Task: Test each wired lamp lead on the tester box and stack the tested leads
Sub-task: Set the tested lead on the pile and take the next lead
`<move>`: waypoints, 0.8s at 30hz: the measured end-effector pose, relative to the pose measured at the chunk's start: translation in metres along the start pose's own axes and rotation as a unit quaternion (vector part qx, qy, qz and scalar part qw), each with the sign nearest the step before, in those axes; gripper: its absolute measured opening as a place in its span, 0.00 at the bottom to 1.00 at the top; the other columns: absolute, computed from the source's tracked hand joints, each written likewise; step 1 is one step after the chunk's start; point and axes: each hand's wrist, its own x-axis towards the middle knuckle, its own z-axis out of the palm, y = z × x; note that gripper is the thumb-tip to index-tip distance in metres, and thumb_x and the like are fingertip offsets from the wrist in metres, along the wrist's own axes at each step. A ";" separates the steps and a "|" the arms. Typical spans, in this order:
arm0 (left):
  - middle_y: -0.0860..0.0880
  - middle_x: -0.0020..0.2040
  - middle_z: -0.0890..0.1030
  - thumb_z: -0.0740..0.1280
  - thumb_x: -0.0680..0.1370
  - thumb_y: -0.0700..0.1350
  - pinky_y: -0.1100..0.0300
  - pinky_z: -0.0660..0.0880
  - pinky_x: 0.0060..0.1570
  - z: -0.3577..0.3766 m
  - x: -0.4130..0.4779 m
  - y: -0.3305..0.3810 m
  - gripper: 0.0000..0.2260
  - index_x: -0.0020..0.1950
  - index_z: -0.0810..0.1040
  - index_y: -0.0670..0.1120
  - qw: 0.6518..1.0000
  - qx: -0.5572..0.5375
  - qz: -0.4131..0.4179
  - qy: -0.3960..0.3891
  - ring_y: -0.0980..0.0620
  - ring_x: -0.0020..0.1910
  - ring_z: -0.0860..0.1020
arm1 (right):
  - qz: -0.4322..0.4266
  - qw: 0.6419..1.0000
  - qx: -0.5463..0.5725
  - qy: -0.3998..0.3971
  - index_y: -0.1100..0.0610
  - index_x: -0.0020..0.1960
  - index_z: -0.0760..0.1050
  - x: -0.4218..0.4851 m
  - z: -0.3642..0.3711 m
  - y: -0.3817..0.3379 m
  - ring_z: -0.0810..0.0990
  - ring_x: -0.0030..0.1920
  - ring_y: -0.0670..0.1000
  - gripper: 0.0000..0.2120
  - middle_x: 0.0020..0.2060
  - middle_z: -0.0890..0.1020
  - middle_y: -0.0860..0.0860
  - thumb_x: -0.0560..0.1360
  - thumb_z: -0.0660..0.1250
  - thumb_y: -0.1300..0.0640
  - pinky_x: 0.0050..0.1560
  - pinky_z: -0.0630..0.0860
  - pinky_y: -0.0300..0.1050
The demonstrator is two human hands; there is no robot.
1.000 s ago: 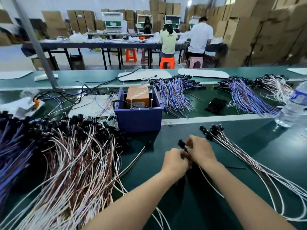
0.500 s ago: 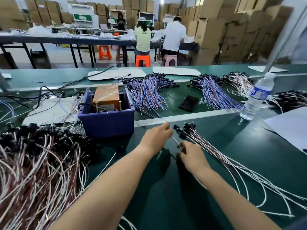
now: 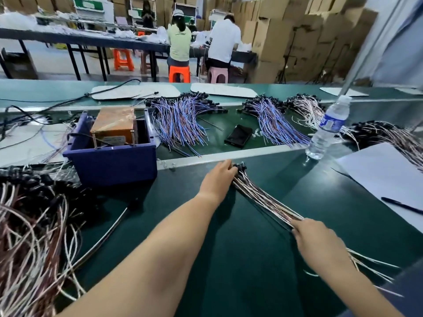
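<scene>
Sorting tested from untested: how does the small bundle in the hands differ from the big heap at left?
The small bundle lies straight, black heads together at its far end; the big heap is tangled. The small bundle has few leads, the big heap many. The left hand touches the small bundle's heads and the right hand grips its wires; the big heap is untouched. Both have whitish and reddish wires with black heads.

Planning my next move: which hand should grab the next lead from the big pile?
Probably the left hand: the pile lies on its side, while the right hand grips the stacked leads.
</scene>
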 end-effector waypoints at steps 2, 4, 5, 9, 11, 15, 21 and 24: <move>0.45 0.62 0.70 0.59 0.76 0.28 0.54 0.71 0.59 0.004 -0.001 -0.005 0.21 0.67 0.70 0.43 1.000 -0.017 0.007 -0.007 0.46 0.60 0.71 | -0.024 1.000 -0.002 -0.003 0.53 0.56 0.72 0.004 0.008 -0.004 0.76 0.53 0.53 0.11 0.52 0.73 0.49 0.82 0.52 0.53 0.48 0.73 0.45; 0.45 0.65 0.70 0.58 0.77 0.29 0.56 0.67 0.62 -0.002 -0.005 -0.013 0.24 0.72 0.67 0.45 0.999 -0.037 0.022 -0.013 0.46 0.63 0.70 | -0.034 0.999 -0.006 0.004 0.53 0.59 0.70 0.008 0.011 -0.012 0.74 0.56 0.52 0.11 0.56 0.71 0.49 0.81 0.54 0.50 0.54 0.72 0.44; 0.46 0.67 0.70 0.58 0.77 0.29 0.57 0.65 0.64 -0.008 -0.009 -0.019 0.25 0.73 0.66 0.46 0.999 -0.039 0.029 -0.014 0.46 0.64 0.69 | -0.036 0.999 -0.014 0.011 0.52 0.62 0.69 0.009 0.011 -0.018 0.72 0.59 0.51 0.13 0.60 0.70 0.49 0.81 0.55 0.49 0.57 0.71 0.44; 0.50 0.70 0.67 0.56 0.74 0.28 0.55 0.66 0.64 -0.051 -0.046 -0.049 0.28 0.71 0.69 0.48 0.998 -0.047 0.010 -0.044 0.47 0.65 0.69 | -0.096 0.985 0.085 0.119 0.53 0.69 0.70 0.006 0.012 -0.063 0.72 0.58 0.54 0.23 0.60 0.72 0.52 0.75 0.67 0.51 0.59 0.71 0.49; 0.51 0.68 0.70 0.57 0.74 0.29 0.49 0.71 0.59 -0.081 -0.076 -0.068 0.26 0.68 0.72 0.49 0.996 -0.044 -0.027 -0.076 0.47 0.63 0.71 | -0.158 0.958 0.184 0.157 0.55 0.65 0.75 0.003 0.016 -0.095 0.74 0.55 0.55 0.21 0.55 0.75 0.54 0.72 0.71 0.56 0.57 0.74 0.51; 0.47 0.56 0.74 0.61 0.78 0.43 0.50 0.72 0.55 -0.135 -0.152 -0.109 0.11 0.60 0.72 0.46 0.975 0.077 -0.174 -0.116 0.44 0.57 0.74 | -0.275 0.898 0.336 0.074 0.53 0.61 0.77 -0.001 0.022 -0.181 0.75 0.46 0.46 0.13 0.51 0.71 0.46 0.76 0.66 0.58 0.55 0.73 0.40; 0.45 0.60 0.71 0.62 0.78 0.53 0.53 0.67 0.60 -0.140 -0.219 -0.111 0.19 0.64 0.68 0.44 0.937 0.103 -0.271 -0.195 0.45 0.62 0.71 | -0.419 0.868 0.265 0.020 0.49 0.69 0.70 -0.001 0.034 -0.294 0.67 0.63 0.52 0.23 0.68 0.65 0.46 0.76 0.60 0.64 0.64 0.66 0.44; 0.45 0.59 0.73 0.62 0.77 0.52 0.53 0.69 0.58 -0.135 -0.224 -0.108 0.17 0.62 0.70 0.45 0.941 0.076 -0.296 -0.145 0.44 0.61 0.72 | -0.434 0.875 0.216 0.011 0.51 0.61 0.73 0.007 0.033 -0.311 0.68 0.59 0.51 0.13 0.61 0.71 0.46 0.78 0.59 0.60 0.56 0.69 0.43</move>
